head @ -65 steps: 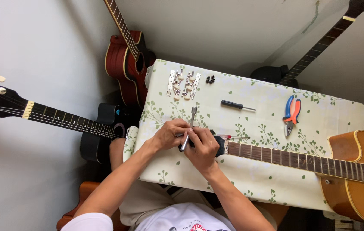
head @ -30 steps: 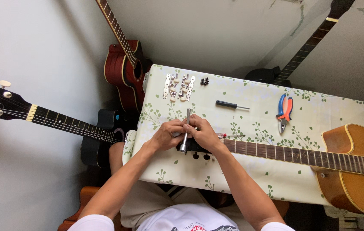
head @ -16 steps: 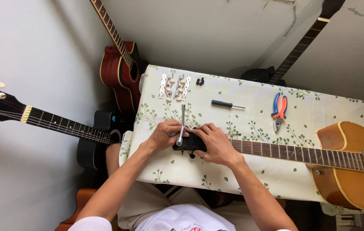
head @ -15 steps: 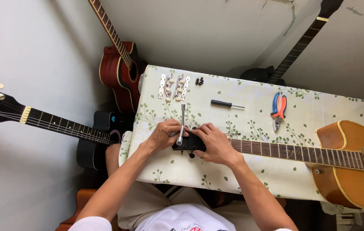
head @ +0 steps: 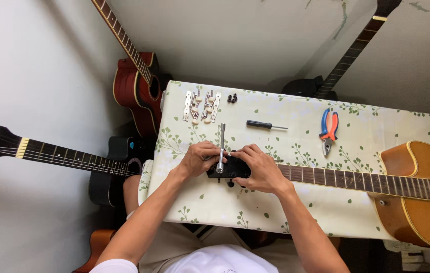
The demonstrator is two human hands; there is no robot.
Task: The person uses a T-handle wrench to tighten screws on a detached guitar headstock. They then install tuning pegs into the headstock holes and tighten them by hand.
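Note:
An acoustic guitar (head: 422, 194) lies across the table, its neck (head: 356, 179) running left to a black headstock (head: 230, 169). My left hand (head: 199, 157) holds a slim silver socket wrench (head: 221, 146) that stands upright on the headstock. My right hand (head: 258, 168) grips the headstock from the right, covering part of it. Both hands touch each other around the tool.
Silver tuner plates (head: 202, 106) and small black parts (head: 232, 98) lie at the table's far left. A black screwdriver (head: 265, 125) and red-blue pliers (head: 328, 129) lie behind the neck. Guitars lean around: a red one (head: 136, 86), one at the left (head: 48, 154), a dark one (head: 346, 60).
The wrench has gone from slanted to upright on the headstock. My right hand slid onto the headstock's right side. The view shifted slightly.

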